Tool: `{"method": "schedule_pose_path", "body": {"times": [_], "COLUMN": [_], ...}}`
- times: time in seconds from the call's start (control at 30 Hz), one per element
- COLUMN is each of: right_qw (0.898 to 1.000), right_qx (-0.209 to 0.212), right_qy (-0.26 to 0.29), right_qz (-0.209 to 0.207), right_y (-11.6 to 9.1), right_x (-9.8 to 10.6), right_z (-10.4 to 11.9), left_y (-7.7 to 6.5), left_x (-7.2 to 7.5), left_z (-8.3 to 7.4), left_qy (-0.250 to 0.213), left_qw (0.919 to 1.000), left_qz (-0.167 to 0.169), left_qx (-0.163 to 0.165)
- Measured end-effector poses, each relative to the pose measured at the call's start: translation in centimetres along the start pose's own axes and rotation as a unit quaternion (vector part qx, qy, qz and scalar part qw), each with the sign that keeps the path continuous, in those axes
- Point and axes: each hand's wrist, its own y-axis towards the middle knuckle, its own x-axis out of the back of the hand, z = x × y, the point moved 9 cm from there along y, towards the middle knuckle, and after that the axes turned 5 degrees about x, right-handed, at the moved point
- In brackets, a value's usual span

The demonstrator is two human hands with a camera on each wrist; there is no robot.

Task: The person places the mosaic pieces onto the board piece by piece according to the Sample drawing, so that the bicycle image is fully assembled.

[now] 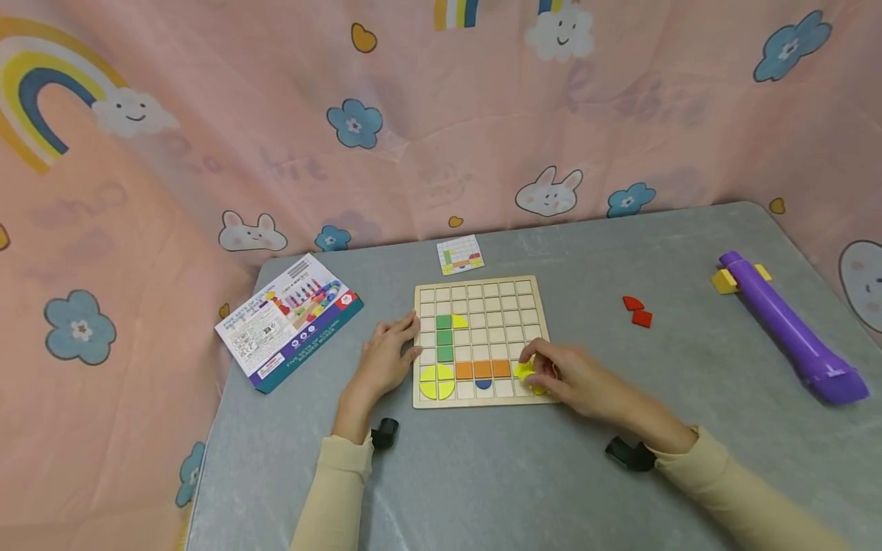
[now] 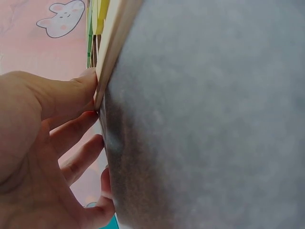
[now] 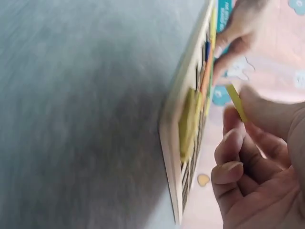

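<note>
A wooden grid board (image 1: 492, 291) lies on the table, with green squares (image 1: 444, 337), orange squares (image 1: 482, 370), a blue half circle (image 1: 484, 384) and yellow quarter circles (image 1: 437, 381) in its cells. My left hand (image 1: 383, 356) rests at its left side; in the left wrist view the thumb (image 2: 71, 93) touches the board's edge and the other fingers lie lower, at the table. Over the front right corner, my right hand (image 1: 586, 379) pinches a thin yellow piece (image 3: 236, 102) between thumb and fingertips. Another yellow piece (image 3: 187, 129) lies below it on the board.
Behind the board lies a small pattern card (image 1: 460, 254). A printed box (image 1: 289, 321) is at the left. To the right are two red pieces (image 1: 642, 318), then a purple tube-shaped object (image 1: 792, 329) lying over yellow blocks (image 1: 725, 281). A patterned pink cloth (image 1: 413, 176) hangs behind the table.
</note>
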Motion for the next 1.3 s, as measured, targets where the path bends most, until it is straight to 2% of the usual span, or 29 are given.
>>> {"method": "schedule_pose_path", "body": {"times": [0.13,0.4,0.57,0.73,0.8,0.93,1.1,1.3], "right_qw": [0.999,0.998,0.996,0.997,0.998,0.999,0.998,0.994], "right_qx": [0.034,0.047,0.048,0.021,0.003,-0.004,-0.01,-0.047], "right_qy": [-0.012,-0.048,-0.057,-0.054,-0.042,-0.04,-0.056,-0.097], "right_qz": [-0.004,0.021,0.042,0.054,0.05,0.025,0.003,-0.031], "right_y": [0.4,0.8,1.1,1.4,1.5,1.5,1.4,1.2], "right_x": [-0.6,-1.1,-1.8,-2.5,-2.5,-2.2,-2.0,-1.5], "right_z": [0.5,0.7,0.8,0.6,0.4,0.4,0.3,-0.2], "left_y": [0.0,-0.1,0.0,-0.1,-0.1,-0.1,-0.1,-0.1], "left_x": [0.0,0.1,0.1,0.0,0.0,0.0,0.0,0.0], "left_z": [0.0,0.0,0.1,0.1,0.1,0.0,0.1,0.1], "left_qy": [0.003,0.002,-0.002,-0.003,-0.005,-0.007,-0.001,-0.001], "left_qw": [1.0,1.0,1.0,1.0,1.0,0.9999,1.0,1.0], "left_qz": [0.0,-0.005,-0.004,-0.001,0.0,0.001,0.001,0.002], "left_qx": [-0.001,-0.001,0.002,0.007,0.008,0.008,0.008,0.009]}}
